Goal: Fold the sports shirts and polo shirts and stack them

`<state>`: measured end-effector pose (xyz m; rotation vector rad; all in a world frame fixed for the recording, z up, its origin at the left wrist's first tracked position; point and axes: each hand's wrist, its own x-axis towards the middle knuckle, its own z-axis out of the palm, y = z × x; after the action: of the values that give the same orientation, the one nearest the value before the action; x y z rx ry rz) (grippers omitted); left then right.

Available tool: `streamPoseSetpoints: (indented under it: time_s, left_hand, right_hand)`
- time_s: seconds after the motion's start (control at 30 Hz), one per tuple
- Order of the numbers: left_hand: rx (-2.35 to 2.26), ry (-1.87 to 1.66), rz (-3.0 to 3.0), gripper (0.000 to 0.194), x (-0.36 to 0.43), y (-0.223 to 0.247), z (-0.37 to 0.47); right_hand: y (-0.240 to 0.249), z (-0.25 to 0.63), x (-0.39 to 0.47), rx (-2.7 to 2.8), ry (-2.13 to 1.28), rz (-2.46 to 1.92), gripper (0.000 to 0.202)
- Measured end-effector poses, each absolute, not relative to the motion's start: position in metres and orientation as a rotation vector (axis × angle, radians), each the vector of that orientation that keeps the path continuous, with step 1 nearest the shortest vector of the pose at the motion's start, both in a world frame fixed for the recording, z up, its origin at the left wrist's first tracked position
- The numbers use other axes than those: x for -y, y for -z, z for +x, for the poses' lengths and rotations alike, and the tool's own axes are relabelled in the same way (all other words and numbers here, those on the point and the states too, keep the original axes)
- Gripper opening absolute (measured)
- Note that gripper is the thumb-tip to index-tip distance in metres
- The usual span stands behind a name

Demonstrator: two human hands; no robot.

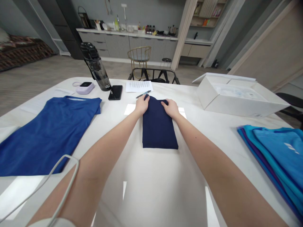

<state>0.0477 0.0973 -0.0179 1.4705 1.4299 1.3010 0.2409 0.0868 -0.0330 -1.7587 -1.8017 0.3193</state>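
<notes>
A dark navy garment (159,129), folded into a narrow rectangle, lies flat on the white table (151,186) in front of me. My left hand (142,104) grips its far left corner, thumb on top and the other fingers mostly hidden. At the far right corner, my right hand (170,108) pinches the cloth the same way. A blue shirt (49,132) is spread out to the left. To the right sits a stack of folded blue, teal and purple garments (276,157).
An open white box (236,107) stands at the back right. Toward the back left are a water bottle (98,69), a phone (115,92), a lilac device (85,88), a printed sheet (139,86) and a pen (143,94). A white cable (75,171) crosses my left forearm.
</notes>
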Motion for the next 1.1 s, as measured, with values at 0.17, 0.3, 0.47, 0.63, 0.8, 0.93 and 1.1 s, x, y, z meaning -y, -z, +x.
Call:
streamPoseSetpoints:
  time_s: [0.17, 0.3, 0.47, 0.63, 0.8, 0.93, 1.1]
  left_hand:
    - [-1.84, -1.104, 2.146, 0.051, -0.063, 0.008, 0.055]
    - [-1.659, -0.722, 2.371, 0.049, -0.034, 0.021, 0.07]
    - [-1.762, -0.505, 2.349, 0.056, -0.022, 0.043, 0.076]
    - [-1.77, -0.441, 2.322, 0.06, -0.022, 0.041, 0.075]
    - [-1.795, -0.439, 2.355, 0.059, -0.018, 0.04, 0.077]
    - [-1.788, -0.524, 2.534, 0.048, -0.008, 0.034, 0.081]
    - [-1.849, -0.401, 2.451, 0.051, 0.017, 0.027, 0.092]
  right_hand:
    - [0.015, 0.223, -0.072, 1.803, 0.063, -1.788, 0.049]
    - [0.02, 0.209, -0.055, 2.102, -0.077, -1.626, 0.047]
    - [0.039, 0.206, -0.043, 2.212, -0.25, -1.828, 0.054]
    - [0.036, 0.208, -0.035, 2.198, -0.298, -1.934, 0.055]
    - [0.039, 0.214, -0.006, 2.188, -0.289, -1.956, 0.057]
    - [0.041, 0.217, 0.031, 2.2, -0.227, -1.951, 0.059]
    - [0.037, 0.221, 0.075, 2.233, -0.274, -1.986, 0.064]
